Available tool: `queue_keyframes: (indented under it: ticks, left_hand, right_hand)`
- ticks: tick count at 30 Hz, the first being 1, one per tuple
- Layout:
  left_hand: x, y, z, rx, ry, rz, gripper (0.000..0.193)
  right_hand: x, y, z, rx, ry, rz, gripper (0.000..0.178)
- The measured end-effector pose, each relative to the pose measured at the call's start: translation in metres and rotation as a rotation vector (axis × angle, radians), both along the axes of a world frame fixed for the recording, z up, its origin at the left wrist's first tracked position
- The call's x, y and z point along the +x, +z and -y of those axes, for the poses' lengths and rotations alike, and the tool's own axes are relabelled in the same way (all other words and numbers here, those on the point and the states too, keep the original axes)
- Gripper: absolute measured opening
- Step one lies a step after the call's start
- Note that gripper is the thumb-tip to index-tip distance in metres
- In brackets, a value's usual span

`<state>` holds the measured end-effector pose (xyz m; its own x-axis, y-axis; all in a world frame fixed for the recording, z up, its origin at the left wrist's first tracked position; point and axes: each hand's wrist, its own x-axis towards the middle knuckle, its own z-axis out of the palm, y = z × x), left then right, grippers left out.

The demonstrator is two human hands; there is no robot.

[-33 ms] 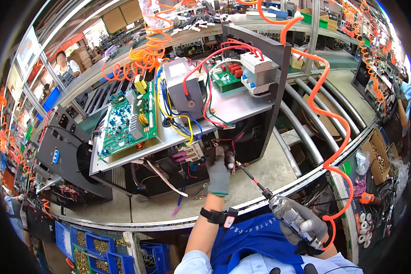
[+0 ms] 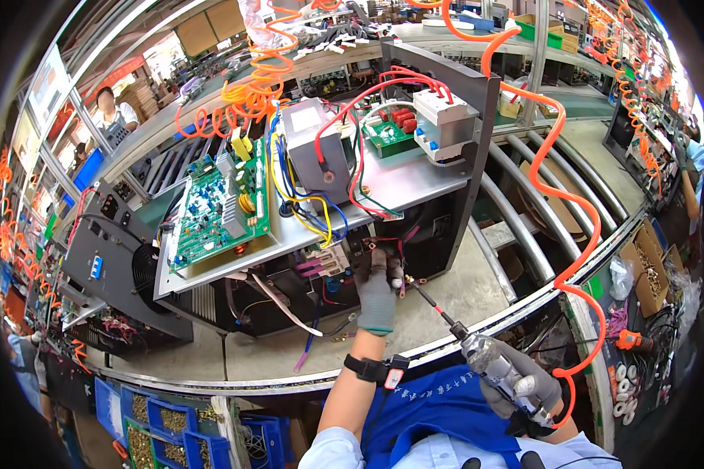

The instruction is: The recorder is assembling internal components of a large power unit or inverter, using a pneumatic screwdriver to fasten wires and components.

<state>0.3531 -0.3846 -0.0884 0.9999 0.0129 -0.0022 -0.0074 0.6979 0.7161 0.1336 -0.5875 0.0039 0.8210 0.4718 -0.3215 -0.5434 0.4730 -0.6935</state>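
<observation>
My right hand (image 2: 516, 383), in a grey glove, is wrapped round a silver air screwdriver (image 2: 489, 361). Its long bit points up and left, the tip near a small brass cable lug (image 2: 421, 281) below the machine. My left hand (image 2: 376, 301), also gloved, reaches in under the metal shelf (image 2: 399, 176) of the open electrical machine. Its fingers are bent together at the dark lower panel; what they pinch there is hidden. Just left of them sits a pale terminal block with pink-sleeved wires (image 2: 321, 262). A green circuit board (image 2: 219, 211) and a grey transformer box (image 2: 313, 144) stand on the shelf.
An orange air hose (image 2: 551, 148) hangs down on the right and runs to the screwdriver. Metal rollers (image 2: 516, 219) lie right of the machine. Another dark machine (image 2: 109, 266) stands at left. Blue bins of screws (image 2: 168, 420) sit at lower left. Other people work farther off.
</observation>
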Motion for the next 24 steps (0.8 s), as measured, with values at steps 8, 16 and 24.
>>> queue_keyframes:
  ticks: [8, 16, 24]
  left_hand:
    - [-0.002, 0.002, 0.007, -0.015, 0.092, -0.045, 0.025]
    - [0.003, 0.007, 0.007, -0.006, 0.059, -0.076, 0.026]
    - [0.010, 0.006, 0.008, 0.007, 0.085, -0.246, 0.030]
  right_hand:
    - [-0.006, 0.001, -0.002, 0.025, -0.077, 0.002, 0.105]
    - [-0.010, 0.002, -0.007, 0.007, -0.065, -0.009, 0.106]
    - [-0.021, 0.009, -0.022, -0.031, -0.110, 0.044, 0.105]
